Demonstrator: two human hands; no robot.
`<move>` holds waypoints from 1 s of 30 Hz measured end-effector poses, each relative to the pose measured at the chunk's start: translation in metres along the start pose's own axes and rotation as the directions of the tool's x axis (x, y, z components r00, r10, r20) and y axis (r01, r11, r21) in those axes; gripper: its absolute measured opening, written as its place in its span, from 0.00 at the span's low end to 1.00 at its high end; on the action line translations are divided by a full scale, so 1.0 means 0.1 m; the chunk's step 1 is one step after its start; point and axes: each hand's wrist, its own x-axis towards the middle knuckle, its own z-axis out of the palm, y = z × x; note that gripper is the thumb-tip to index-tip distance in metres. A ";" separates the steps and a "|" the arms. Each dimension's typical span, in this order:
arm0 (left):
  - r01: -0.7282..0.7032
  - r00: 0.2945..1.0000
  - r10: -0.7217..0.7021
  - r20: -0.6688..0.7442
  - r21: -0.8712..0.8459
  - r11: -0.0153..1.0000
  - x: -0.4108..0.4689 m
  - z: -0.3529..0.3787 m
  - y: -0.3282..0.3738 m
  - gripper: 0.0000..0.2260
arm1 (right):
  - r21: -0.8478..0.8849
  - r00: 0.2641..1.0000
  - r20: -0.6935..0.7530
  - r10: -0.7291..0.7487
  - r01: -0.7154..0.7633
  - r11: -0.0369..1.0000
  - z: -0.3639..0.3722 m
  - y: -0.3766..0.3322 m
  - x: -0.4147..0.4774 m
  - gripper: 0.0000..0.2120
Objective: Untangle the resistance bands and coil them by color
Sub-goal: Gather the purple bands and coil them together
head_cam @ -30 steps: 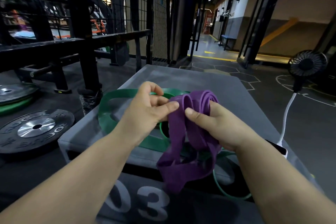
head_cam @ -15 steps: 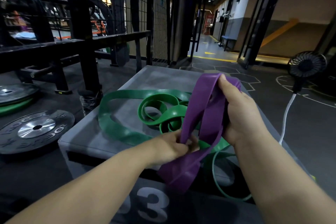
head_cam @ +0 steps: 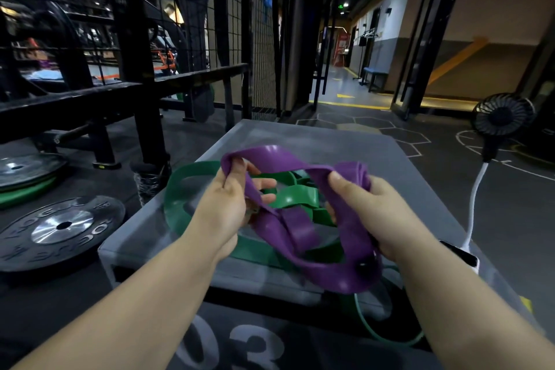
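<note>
Weight plate (head_cam: 63, 227): flat on the floor, left of the grey plyo box (head_cam: 345, 141). Wide green resistance band (head_cam: 177, 189): laid in loops on the box top, beneath the hands. Left hand (head_cam: 223, 207): curled, one bend of the purple resistance band (head_cam: 295, 233) pinched. Purple band: held above the box between both hands, a loop sagging below. Right hand (head_cam: 381, 213): closed round its folded layers, thumb on top. Thin green band (head_cam: 372, 332): draped off the box front.

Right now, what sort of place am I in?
Most likely a gym: a weight plate lies on the floor at left, a black steel rack stands behind it, and a held purple band hangs over green bands on a grey box marked 03.
</note>
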 end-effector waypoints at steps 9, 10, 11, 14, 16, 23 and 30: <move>0.265 0.944 -0.261 0.200 0.007 0.964 0.11 -0.17 -0.04 0.19 | -0.230 0.997 -0.022 0.071 -0.074 0.970 0.05 0.16 0.05 0.41; 0.300 0.927 -0.295 0.231 0.013 0.954 0.12 -0.20 -0.04 0.21 | -0.185 0.997 -0.003 0.083 -0.082 0.979 0.04 0.16 0.05 0.36; 0.330 0.911 -0.325 0.254 0.025 0.944 0.12 -0.22 -0.05 0.23 | -0.139 0.995 0.018 0.097 -0.093 0.986 0.03 0.18 0.07 0.29; 0.399 0.865 -0.401 0.302 0.072 0.914 0.07 -0.21 -0.05 0.25 | 0.010 0.990 0.060 0.125 -0.126 0.992 0.01 0.18 0.07 0.19; 0.389 0.859 -0.391 0.331 0.075 0.918 0.07 -0.21 -0.05 0.25 | 0.054 0.984 0.123 0.132 -0.139 0.989 0.01 0.17 0.06 0.16; 0.306 0.812 -0.261 0.522 0.000 0.952 0.04 -0.18 -0.08 0.12 | 0.189 0.935 0.301 0.187 -0.250 0.950 -0.04 0.21 0.03 0.15; 0.262 0.821 -0.162 0.548 -0.109 0.959 0.08 -0.20 -0.02 0.06 | 0.180 0.778 0.615 0.131 -0.300 0.937 -0.12 0.22 -0.01 0.21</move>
